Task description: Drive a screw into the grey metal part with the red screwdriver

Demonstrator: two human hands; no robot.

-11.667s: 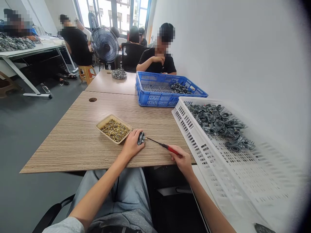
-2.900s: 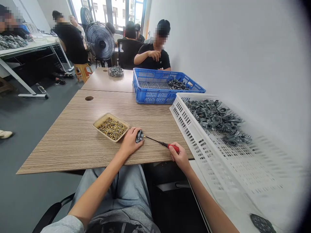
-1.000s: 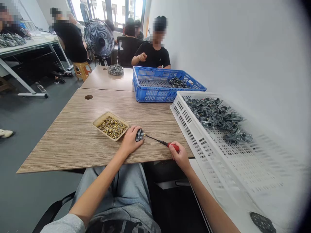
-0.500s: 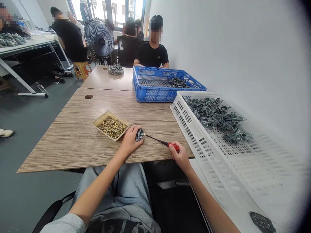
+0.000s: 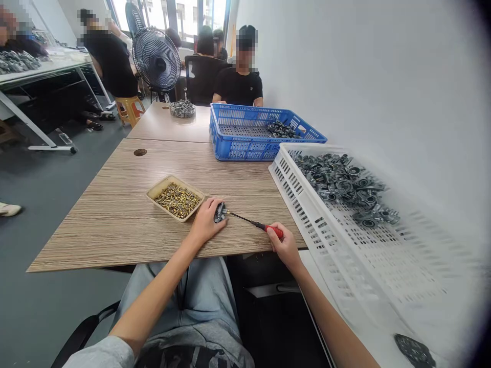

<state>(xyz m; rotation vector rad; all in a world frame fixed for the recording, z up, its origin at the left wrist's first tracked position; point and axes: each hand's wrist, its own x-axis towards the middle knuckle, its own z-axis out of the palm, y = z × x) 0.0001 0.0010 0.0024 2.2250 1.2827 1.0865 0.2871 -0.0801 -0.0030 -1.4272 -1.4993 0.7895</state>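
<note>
1. The left hand is gripping a small metal part, pressing it down on the wood-grain table.
2. The right hand is holding a red-handled screwdriver low and nearly flat, its tip touching the small metal part.
3. A tan tray of brass screws is sitting just beside the left hand.
4. A white crate of metal parts is standing to the right, beyond it a blue crate.
5. A person is sitting across the table.
</note>
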